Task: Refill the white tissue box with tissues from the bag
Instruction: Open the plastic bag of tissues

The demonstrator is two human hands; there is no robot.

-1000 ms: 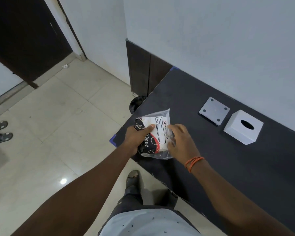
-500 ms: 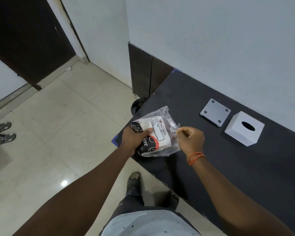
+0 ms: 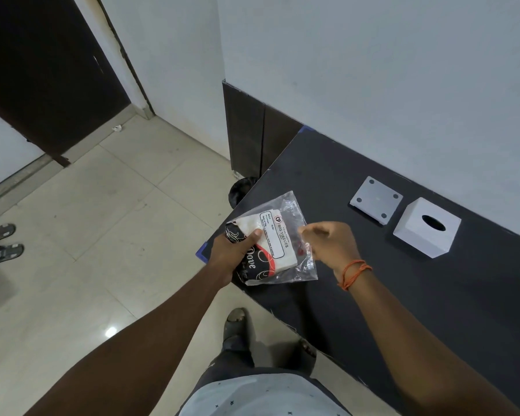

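Observation:
A clear plastic bag of tissues (image 3: 278, 244), printed white, black and red, is held above the near left corner of the black table (image 3: 433, 295). My left hand (image 3: 237, 250) grips its left end, thumb on top. My right hand (image 3: 330, 243) pinches the bag's loose right edge between closed fingers. The white tissue box (image 3: 427, 228), a cube with an oval slot on top, stands to the right near the wall. Its flat grey base plate (image 3: 376, 201), with a dot at each corner, lies just left of the box.
A white wall runs behind the table. A dark cabinet (image 3: 252, 136) stands at the table's far left end, with a black round object (image 3: 242, 190) on the tiled floor below. Sandals (image 3: 0, 244) lie at the far left. My feet are under the table edge.
My right hand has come off the top of the bag and moved right, now pinching and pulling the plastic edge. The bag has lifted a little and its loose plastic is stretched out.

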